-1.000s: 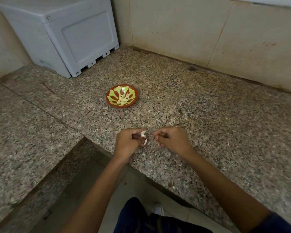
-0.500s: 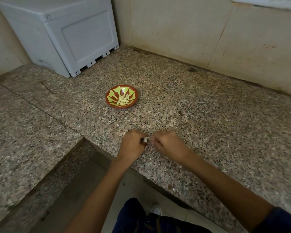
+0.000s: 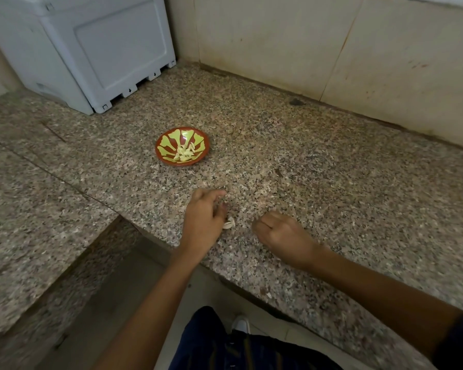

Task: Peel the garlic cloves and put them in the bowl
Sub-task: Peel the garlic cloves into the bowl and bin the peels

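A person stands at a speckled granite counter (image 3: 332,182). A red bowl (image 3: 182,146) with a yellow-green pattern sits farther back, already holding a small heap of peeled garlic cloves (image 3: 185,154), so much of the job looks done. The left hand (image 3: 202,222) has its fingers curled; a pale garlic clove (image 3: 229,223) (or its skin) shows at them. The right hand (image 3: 281,237) is clenched nearby; what it holds cannot be seen.
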